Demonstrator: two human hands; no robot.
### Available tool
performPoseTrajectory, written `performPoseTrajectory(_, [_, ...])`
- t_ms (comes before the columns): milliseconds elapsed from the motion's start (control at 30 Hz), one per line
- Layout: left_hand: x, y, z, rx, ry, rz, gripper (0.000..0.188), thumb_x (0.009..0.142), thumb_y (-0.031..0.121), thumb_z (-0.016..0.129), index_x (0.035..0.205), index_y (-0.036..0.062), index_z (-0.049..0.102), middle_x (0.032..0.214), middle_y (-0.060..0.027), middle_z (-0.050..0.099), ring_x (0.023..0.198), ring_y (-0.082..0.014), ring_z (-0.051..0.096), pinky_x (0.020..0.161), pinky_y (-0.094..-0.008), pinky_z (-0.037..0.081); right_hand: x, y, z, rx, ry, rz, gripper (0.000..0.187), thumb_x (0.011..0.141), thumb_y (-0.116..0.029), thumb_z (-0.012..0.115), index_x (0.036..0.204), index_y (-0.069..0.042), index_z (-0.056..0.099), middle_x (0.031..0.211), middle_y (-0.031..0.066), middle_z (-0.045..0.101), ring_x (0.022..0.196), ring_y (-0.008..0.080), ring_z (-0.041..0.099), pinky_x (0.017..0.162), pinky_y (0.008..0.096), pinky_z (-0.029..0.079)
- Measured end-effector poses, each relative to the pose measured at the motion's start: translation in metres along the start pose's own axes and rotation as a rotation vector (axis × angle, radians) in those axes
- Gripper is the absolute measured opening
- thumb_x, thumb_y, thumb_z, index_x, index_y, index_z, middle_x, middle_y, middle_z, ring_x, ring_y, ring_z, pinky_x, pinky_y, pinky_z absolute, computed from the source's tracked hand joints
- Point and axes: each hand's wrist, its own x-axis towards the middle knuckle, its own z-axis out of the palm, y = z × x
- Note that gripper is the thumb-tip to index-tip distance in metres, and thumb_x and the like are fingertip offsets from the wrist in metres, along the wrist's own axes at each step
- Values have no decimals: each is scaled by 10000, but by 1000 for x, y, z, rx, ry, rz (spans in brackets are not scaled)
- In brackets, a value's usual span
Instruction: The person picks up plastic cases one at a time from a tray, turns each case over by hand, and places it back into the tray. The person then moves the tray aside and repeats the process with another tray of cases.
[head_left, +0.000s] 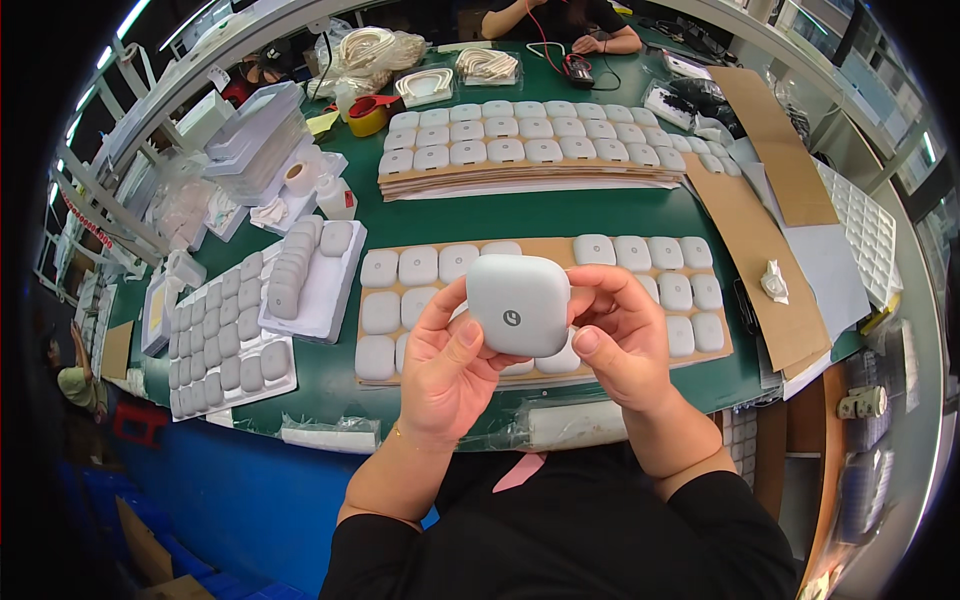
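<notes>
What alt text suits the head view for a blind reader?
A left hand holds a light grey rounded-square case, a right hand beside it, above a green worktable. Similar cases sit on cardboard and in white trays.

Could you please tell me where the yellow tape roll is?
In the head view, the yellow tape roll is on the green table, upper left of centre, just left of the far rows of grey cases.

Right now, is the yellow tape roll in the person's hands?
No, the yellow tape roll sits farther back on the green table, while the left hand grips a light-grey rounded-square casing.
</notes>
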Motion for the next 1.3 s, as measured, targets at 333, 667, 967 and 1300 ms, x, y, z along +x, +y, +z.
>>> performPoseTrajectory(333, [-5, -2, 2, 223, 17, 129, 406, 909, 39, 523, 1298, 9, 410, 1125, -185, 606, 1048, -267, 598, 868, -447, 518, 6, 2, -3, 161, 153, 152, 386, 846, -59, 633, 1201, 14, 502, 862, 44, 605, 779, 101, 562, 723, 253, 458])
performPoseTrajectory(667, [-8, 2, 5, 689, -119, 314, 594, 820, -9, 628, 1352, -23, 363, 1330, -207, 449, 1228, -259, 449, 1020, -378, 350, 4, 11, -3, 141, 58, 167, 431, 869, -88, 611, 1257, 21, 455, 1015, 112, 624, 846, 152, 599, 706, 283, 499])
performPoseTrajectory(967, [8, 5, 4, 905, -258, 421, 791, 691, 62, 751, 1365, 31, 337, 1424, -202, 302, 1329, -308, 298, 1091, -418, 206, 5, 11, -3, 362, 78, 416, 433, 867, -115, 620, 1255, 15, 478, 910, 73, 623, 765, 161, 631, 644, 282, 542])
performPoseTrajectory(1300, [16, 28, 2, 1279, -366, 560, 781, 634, 102, 800, 1298, 80, 390, 1274, -167, 447, 1170, -307, 442, 1006, -431, 322, 2, 9, -17, 175, 16, 330, 402, 849, -58, 626, 1227, 17, 511, 831, 60, 622, 693, 121, 618, 623, 233, 521])
